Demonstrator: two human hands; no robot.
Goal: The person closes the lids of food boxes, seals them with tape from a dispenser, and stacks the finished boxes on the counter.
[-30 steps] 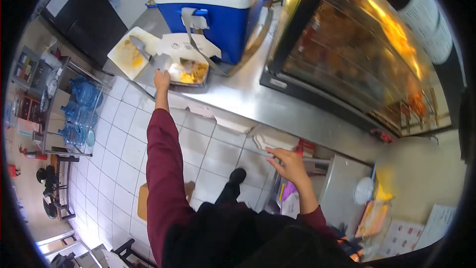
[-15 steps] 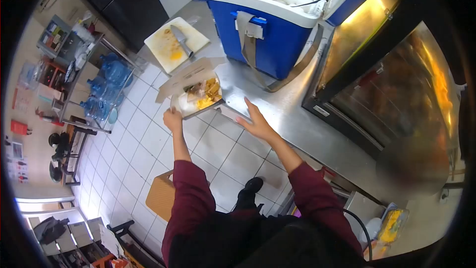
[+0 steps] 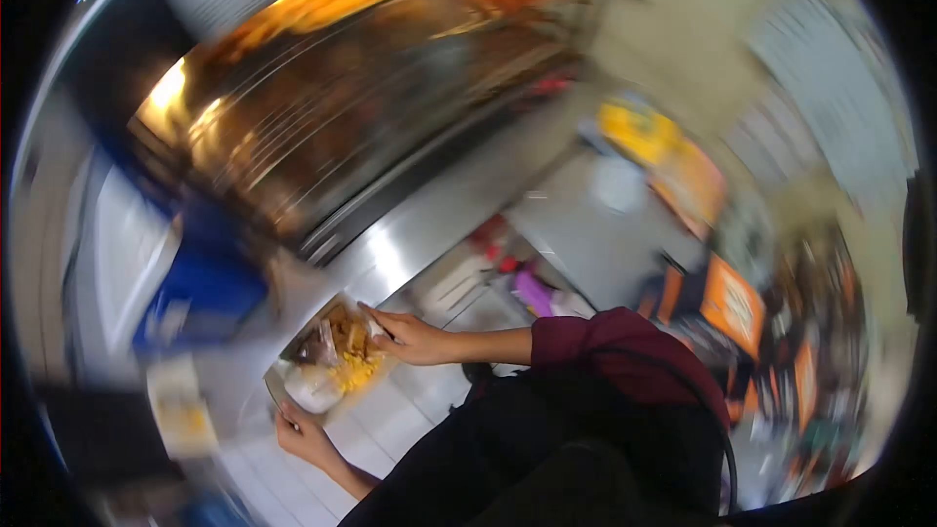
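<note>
An open cardboard food box (image 3: 274, 385) is held between my two hands over the edge of the steel counter. Inside lie a white rounded item (image 3: 312, 388), yellow chunks (image 3: 357, 371), browned food pieces (image 3: 349, 330) and a small clear bag. My left hand (image 3: 305, 435) grips the near lower corner, thumb against the wall. On the opposite side, my right hand (image 3: 410, 338) has closed around the box's edge. The box's flaps are hard to make out in the blur.
Behind the box runs a steel counter (image 3: 386, 252) with a lit glass food warmer (image 3: 342, 88). A blue cooler (image 3: 205, 293) and a cutting board (image 3: 182, 408) are at left. Orange-and-black boxes (image 3: 732, 307) and a yellow packet (image 3: 636, 132) sit at right.
The view has swung right, toward the warmer and the stacked boxes. My right hand, earlier spread beside a box flap, now grips the box's side. My left hand keeps its hold.
</note>
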